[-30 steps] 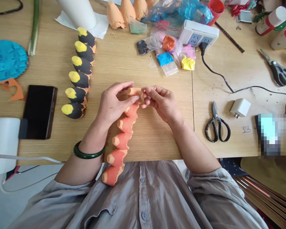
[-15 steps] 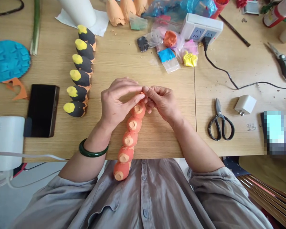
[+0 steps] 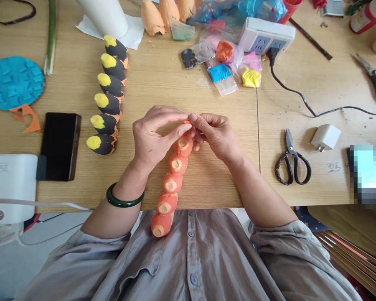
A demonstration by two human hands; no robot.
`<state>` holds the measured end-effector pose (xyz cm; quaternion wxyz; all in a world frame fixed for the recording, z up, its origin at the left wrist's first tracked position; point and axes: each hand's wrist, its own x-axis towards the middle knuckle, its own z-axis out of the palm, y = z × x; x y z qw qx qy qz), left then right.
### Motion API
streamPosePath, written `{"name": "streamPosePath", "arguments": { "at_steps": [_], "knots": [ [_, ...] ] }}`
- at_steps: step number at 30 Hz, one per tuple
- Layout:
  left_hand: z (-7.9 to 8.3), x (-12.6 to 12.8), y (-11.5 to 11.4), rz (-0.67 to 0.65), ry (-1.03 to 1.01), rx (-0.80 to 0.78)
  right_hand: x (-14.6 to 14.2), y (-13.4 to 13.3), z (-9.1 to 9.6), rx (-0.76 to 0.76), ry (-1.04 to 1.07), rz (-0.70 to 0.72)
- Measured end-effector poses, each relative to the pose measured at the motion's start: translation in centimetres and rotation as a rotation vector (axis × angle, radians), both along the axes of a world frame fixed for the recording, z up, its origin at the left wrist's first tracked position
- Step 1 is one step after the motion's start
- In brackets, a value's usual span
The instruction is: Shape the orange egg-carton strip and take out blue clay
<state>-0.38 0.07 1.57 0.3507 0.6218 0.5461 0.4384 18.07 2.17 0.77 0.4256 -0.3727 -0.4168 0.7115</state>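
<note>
My left hand (image 3: 153,136) and my right hand (image 3: 213,133) meet fingertip to fingertip at the far end of an orange egg-carton strip (image 3: 172,182) of several cone cups. Both hands pinch that top cup between thumb and fingers. The strip runs from my hands down over the table edge toward my grey shirt, with the cup tips facing up. A green bangle (image 3: 123,200) sits on my left wrist. A second strip (image 3: 108,94), painted black with yellow tips, lies on the table to the left of my hands.
A black phone (image 3: 60,145) and white device (image 3: 11,186) lie left. Black scissors (image 3: 290,162), a white charger (image 3: 326,137) and a cable lie right. Clay bags (image 3: 225,69), a power strip (image 3: 266,38) and orange cones (image 3: 158,16) sit behind. A blue disc (image 3: 14,82) is far left.
The orange strip has been turned, so its cup tips now face up instead of sideways. My hands closed together over its top end and have held still since.
</note>
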Motion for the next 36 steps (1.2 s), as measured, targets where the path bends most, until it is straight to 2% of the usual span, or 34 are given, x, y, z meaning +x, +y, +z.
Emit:
{"name": "streamPosePath", "arguments": {
  "at_steps": [3, 8, 13, 19, 23, 29, 32, 36],
  "knots": [
    [-0.4, -0.1, 0.1, -0.027, -0.040, 0.083, 0.0, -0.2, 0.4, -0.013, -0.011, 0.011],
    [-0.5, -0.2, 0.2, 0.038, -0.015, -0.008, 0.1, -0.1, 0.4, -0.075, -0.021, 0.009],
    [-0.2, -0.2, 0.0, -0.002, -0.012, 0.069, 0.0, 0.1, 0.3, -0.092, 0.010, 0.007],
    [-0.2, -0.2, 0.0, -0.003, -0.053, -0.053, 0.1, 0.0, 0.4, -0.087, 0.019, 0.033],
    [-0.1, -0.2, 0.0, -0.015, -0.044, -0.002, 0.1, 0.1, 0.2, -0.088, 0.073, 0.038],
    [0.1, 0.1, -0.5, -0.019, -0.036, 0.117, 0.2, 0.6, -0.3, -0.142, 0.176, 0.133],
    [-0.3, 0.3, -0.3, 0.034, -0.189, 0.054, 0.4, 0.8, -0.7, -0.136, 0.126, 0.131],
    [-1.2, 0.0, 0.5, 0.162, -0.552, 0.014, 0.9, 1.0, -1.2, -0.038, 0.054, -0.080]
  ]
}}
